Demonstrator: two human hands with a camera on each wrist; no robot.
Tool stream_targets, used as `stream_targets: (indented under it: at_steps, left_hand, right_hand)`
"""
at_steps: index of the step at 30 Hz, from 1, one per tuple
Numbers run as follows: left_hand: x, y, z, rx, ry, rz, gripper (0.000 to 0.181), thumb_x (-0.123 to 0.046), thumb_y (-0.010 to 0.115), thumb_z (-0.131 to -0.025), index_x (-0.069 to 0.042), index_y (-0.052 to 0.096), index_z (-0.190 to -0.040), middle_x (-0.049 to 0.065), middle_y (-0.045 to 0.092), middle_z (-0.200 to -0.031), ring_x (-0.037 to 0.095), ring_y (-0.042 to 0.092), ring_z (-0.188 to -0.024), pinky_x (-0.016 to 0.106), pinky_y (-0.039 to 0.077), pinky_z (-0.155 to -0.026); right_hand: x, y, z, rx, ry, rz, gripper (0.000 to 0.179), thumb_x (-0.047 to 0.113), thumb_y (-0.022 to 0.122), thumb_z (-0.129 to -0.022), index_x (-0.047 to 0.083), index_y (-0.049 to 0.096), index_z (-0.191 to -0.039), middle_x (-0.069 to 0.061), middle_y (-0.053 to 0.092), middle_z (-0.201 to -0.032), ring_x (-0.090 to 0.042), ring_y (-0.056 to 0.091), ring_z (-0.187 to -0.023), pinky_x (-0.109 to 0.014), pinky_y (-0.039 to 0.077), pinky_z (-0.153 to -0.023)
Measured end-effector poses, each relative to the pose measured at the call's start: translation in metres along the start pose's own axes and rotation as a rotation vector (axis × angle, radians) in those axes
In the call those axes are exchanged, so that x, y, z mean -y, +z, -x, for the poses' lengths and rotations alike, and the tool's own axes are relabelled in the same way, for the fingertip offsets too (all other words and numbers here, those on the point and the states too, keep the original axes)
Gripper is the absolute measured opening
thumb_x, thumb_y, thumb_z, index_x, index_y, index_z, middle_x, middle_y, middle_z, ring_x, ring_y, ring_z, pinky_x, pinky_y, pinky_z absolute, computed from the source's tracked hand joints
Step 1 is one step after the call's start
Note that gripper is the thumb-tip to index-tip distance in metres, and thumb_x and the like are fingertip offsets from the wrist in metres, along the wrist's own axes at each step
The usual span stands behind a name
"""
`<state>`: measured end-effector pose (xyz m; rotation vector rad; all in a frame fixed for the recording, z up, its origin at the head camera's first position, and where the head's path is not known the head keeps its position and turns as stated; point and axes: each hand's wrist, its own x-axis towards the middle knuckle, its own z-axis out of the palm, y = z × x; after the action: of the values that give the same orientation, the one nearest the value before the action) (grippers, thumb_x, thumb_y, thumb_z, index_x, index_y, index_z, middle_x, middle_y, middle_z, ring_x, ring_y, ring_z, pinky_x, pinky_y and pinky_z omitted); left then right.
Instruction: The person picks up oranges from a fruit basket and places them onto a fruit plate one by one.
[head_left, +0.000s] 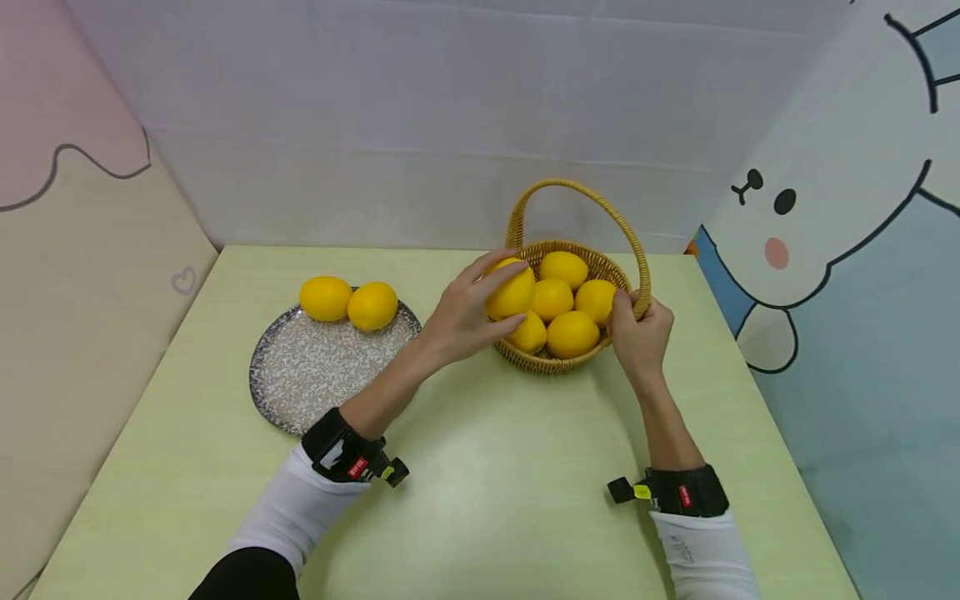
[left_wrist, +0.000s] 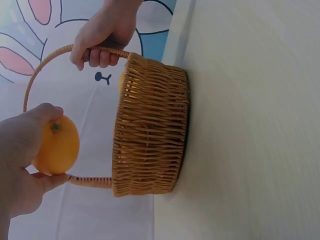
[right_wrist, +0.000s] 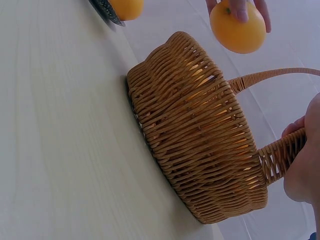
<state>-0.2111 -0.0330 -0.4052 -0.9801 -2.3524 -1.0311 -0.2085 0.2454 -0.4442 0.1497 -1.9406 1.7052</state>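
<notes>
My left hand (head_left: 463,323) holds a yellow lemon (head_left: 513,292) between thumb and fingers, above the left side of a woven wicker basket (head_left: 534,363). In the left wrist view, that lemon (left_wrist: 59,146) is clear of the basket's rim. Several more lemons (head_left: 572,335) lie inside the basket, partly hidden by its wall and my hands. The fingers of my right hand (head_left: 647,335) are curled round the right foot of the basket's arched handle (head_left: 581,187). As the right wrist view shows, the basket (right_wrist: 195,135) stands upright on the table.
On the left of the pale table (head_left: 495,500) lies a speckled grey plate (head_left: 307,375) with two lemons (head_left: 372,306) at its far edge. My left forearm crosses over the plate's right side. A white wall (head_left: 420,200) rises behind the table.
</notes>
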Motion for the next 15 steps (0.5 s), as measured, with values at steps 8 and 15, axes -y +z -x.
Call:
stream_targets:
  at_steps: [8,15]
  left_hand:
    - [0.015,-0.022,0.028,-0.024,-0.067,-0.021,0.068,-0.019,0.086,-0.082,-0.007,0.062,-0.144,0.015,0.045,-0.154,0.025,0.05,-0.132,0.04,0.055,-0.096]
    - [0.029,-0.044,0.052,-0.022,-0.134,-0.037,0.069,-0.015,0.089,-0.079,-0.009,0.063,-0.143,0.016,0.046,-0.153,0.029,0.054,-0.126,0.042,0.057,-0.093]
  right_hand:
    - [0.034,0.008,0.006,-0.008,0.014,-0.011,0.042,-0.001,0.056,-0.1,-0.001,0.048,-0.059,0.008,0.049,-0.045,-0.007,0.039,-0.035,-0.015,0.026,-0.03]
    - [0.035,0.008,0.006,-0.013,0.02,0.0,0.042,0.001,0.057,-0.1,-0.003,0.048,-0.059,0.007,0.049,-0.045,-0.007,0.039,-0.035,-0.015,0.026,-0.03]
